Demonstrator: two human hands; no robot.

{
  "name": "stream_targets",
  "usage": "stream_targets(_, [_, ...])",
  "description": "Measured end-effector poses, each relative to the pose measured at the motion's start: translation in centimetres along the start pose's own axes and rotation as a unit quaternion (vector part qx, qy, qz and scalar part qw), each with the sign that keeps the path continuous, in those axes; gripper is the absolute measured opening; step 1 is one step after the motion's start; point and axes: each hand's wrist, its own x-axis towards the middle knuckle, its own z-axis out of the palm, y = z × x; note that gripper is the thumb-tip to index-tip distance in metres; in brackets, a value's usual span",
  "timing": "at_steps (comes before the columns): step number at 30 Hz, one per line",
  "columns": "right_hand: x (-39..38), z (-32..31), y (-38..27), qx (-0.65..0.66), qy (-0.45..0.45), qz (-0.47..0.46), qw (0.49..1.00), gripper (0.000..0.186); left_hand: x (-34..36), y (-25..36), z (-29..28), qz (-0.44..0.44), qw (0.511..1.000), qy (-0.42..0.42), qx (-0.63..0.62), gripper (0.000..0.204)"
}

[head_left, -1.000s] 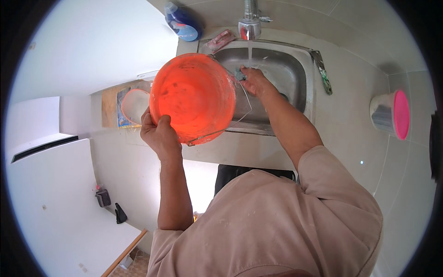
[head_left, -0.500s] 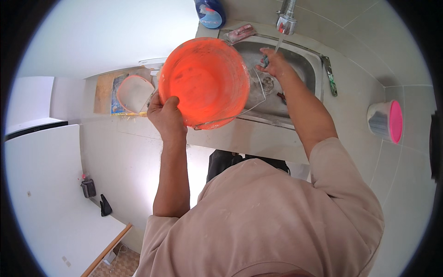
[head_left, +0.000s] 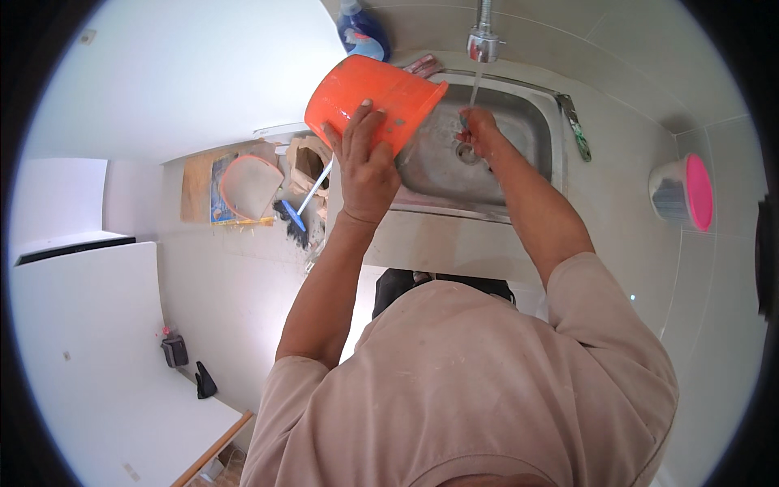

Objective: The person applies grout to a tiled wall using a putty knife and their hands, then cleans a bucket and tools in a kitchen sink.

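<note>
An orange bucket (head_left: 357,85) is tipped on its side, its mouth facing right over the metal sink (head_left: 430,158). My left hand (head_left: 363,166) supports it, fingers laid along its outer wall. Grey smudges mark the bucket near its rim. Water runs from the chrome tap (head_left: 484,45) onto my right hand (head_left: 480,134), whose fingers are closed round a small blue-grey thing (head_left: 463,122). Most of that thing is hidden, so its kind cannot be told. Beside this hand lies the round drain (head_left: 466,152). The bucket's inside is out of sight.
Behind the bucket stands a blue bottle (head_left: 363,34). A green-handled tool (head_left: 576,130) lies by the sink's right rim. A tub with a pink lid (head_left: 698,193) stands farther right. On the left are a blue-and-black brush (head_left: 294,217) and a pale orange-rimmed container (head_left: 250,188).
The bucket has turned from showing its inside to lying tilted toward the sink. My left hand shifted right along its wall. My right hand stays under the water, fingers now more closed.
</note>
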Motion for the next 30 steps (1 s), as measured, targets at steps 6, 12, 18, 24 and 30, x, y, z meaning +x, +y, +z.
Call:
stream_targets(6, [1.7, -3.0, 2.3, -0.001, -0.025, -0.023, 0.999, 0.022, 0.7, 1.5, 1.7, 0.032, 0.999, -0.018, 0.033, 0.025])
stream_targets(12, [1.1, -1.6, 2.1, 0.059, -0.048, -0.039, 0.996, 0.020, 1.3, 2.0, 2.5, 0.023, 0.998, -0.015, 0.064, 0.024])
stream_targets(18, [1.4, -1.7, 0.4, 0.038, -0.098, -0.020, 0.994, 0.018, 2.3, 2.3, 2.3, -0.170, 0.980, 0.078, -0.071, 0.010])
stream_targets(24, [-0.6, -6.3, -1.0, 0.004, 0.016, -0.022, 1.000, 0.023, 3.1, 3.0, 5.8, -0.376, 0.904, 0.085, -0.186, 0.008])
stream_targets(30, [-4.9, -11.5, -3.8, 0.023, 0.032, -0.038, 0.999, 0.038, -1.2, 0.2, 15.0, -0.539, 0.786, 0.051, -0.299, 0.031])
